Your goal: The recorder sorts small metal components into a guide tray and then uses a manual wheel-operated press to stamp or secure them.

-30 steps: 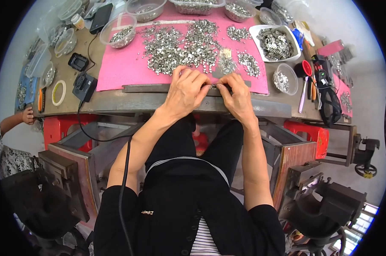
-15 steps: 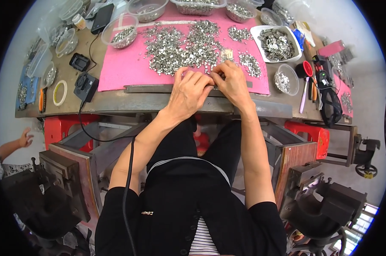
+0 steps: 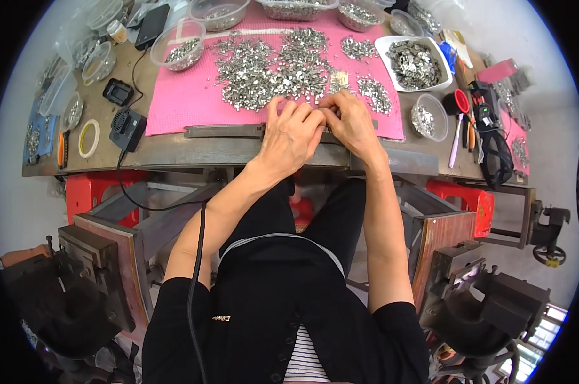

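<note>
My left hand (image 3: 291,136) and my right hand (image 3: 352,125) meet at the front of a pink mat (image 3: 174,110), fingertips pressed together in a pinch. Whatever sits between the fingers is hidden or too small to name. Both hands are above a flat metal bar (image 3: 220,132) along the bench's front edge. Just beyond my fingers spreads a large heap of small silvery metal pieces (image 3: 254,80). Smaller heaps of similar pieces (image 3: 374,95) lie to the right, beside a small pale yellow piece (image 3: 339,79).
Clear tubs (image 3: 178,46) of metal pieces line the far side. At right stand a white tray (image 3: 438,86), a round tub (image 3: 429,118) and a red-headed tool (image 3: 456,102). A black charger (image 3: 127,129) and tape roll (image 3: 89,139) lie left. Vises (image 3: 88,272) flank me.
My hands stay together in nearly the same place, with the left fingers slightly shifted. At far left another person's raised hand has dropped, leaving part of an arm showing behind the vise.
</note>
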A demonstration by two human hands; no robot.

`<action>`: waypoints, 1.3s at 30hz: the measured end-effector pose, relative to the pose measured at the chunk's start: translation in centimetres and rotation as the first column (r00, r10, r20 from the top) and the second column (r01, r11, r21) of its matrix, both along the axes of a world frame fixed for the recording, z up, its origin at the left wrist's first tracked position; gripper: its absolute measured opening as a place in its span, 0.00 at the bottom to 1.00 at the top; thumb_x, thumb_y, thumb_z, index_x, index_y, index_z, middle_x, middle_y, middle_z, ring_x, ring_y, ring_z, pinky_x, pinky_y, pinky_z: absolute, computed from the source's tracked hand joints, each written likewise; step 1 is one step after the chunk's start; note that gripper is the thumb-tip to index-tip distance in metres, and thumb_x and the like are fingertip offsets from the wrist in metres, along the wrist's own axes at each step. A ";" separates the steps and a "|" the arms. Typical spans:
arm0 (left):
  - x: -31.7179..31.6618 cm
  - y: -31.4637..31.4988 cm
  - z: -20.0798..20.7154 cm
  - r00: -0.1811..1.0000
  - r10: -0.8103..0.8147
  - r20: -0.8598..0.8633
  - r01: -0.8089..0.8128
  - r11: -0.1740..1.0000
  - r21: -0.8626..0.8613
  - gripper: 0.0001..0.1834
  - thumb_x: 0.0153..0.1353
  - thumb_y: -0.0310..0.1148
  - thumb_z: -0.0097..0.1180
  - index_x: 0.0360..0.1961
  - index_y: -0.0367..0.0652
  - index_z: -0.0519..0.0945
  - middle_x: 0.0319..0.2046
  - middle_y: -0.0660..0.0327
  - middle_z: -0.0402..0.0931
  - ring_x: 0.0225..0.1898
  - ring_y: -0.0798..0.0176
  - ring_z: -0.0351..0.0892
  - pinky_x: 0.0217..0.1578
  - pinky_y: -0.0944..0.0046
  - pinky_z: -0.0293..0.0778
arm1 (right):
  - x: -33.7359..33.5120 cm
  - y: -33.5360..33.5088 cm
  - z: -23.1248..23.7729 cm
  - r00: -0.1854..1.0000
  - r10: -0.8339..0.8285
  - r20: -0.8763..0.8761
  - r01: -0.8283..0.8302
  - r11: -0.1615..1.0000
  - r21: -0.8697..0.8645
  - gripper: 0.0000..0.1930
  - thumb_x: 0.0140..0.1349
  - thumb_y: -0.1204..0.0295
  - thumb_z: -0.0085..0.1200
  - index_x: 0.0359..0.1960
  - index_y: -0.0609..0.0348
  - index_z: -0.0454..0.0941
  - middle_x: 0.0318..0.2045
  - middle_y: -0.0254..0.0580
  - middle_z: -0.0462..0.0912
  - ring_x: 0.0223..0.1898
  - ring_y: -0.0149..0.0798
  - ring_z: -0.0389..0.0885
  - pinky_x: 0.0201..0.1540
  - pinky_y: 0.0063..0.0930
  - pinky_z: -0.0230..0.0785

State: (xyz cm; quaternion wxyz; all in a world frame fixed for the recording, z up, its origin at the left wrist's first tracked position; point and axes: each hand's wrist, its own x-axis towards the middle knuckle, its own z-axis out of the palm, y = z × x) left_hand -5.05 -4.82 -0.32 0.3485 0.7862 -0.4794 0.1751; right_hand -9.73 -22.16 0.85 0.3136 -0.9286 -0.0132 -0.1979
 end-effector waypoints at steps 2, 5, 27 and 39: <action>-0.1 0.0 0.1 1.000 0.020 -0.001 -0.020 1.000 0.008 0.08 0.58 0.29 0.65 0.37 0.46 0.79 0.34 0.63 0.75 0.40 0.56 0.76 0.59 0.46 0.61 | -0.8 0.1 0.3 0.999 -0.038 0.007 0.038 0.999 0.010 0.05 0.58 0.77 0.63 0.33 0.65 0.80 0.29 0.48 0.80 0.34 0.51 0.80 0.38 0.42 0.72; 0.0 0.4 0.0 0.998 0.007 -0.057 -0.007 1.000 -0.003 0.07 0.59 0.29 0.64 0.38 0.46 0.80 0.34 0.64 0.78 0.41 0.58 0.77 0.60 0.46 0.60 | -2.2 0.7 0.9 0.994 -0.102 -0.026 0.105 0.970 0.220 0.05 0.59 0.78 0.63 0.34 0.64 0.79 0.29 0.46 0.80 0.34 0.49 0.80 0.38 0.40 0.70; 3.1 17.3 -1.6 0.870 0.479 0.119 -0.490 0.866 0.096 0.19 0.56 0.35 0.71 0.49 0.49 0.85 0.54 0.57 0.75 0.56 0.51 0.71 0.60 0.51 0.63 | -4.8 2.3 -1.6 0.976 -0.180 0.127 0.147 0.962 0.230 0.05 0.60 0.77 0.63 0.37 0.62 0.82 0.37 0.42 0.84 0.41 0.45 0.80 0.47 0.35 0.70; -0.8 11.4 6.3 0.963 -0.062 -0.262 0.007 0.978 -0.207 0.27 0.50 0.20 0.72 0.54 0.42 0.82 0.41 0.57 0.79 0.38 0.60 0.80 0.43 0.62 0.78 | -4.1 2.2 -2.0 0.969 -0.222 0.109 0.194 0.954 0.227 0.05 0.60 0.74 0.64 0.37 0.58 0.83 0.34 0.38 0.83 0.38 0.43 0.77 0.46 0.36 0.65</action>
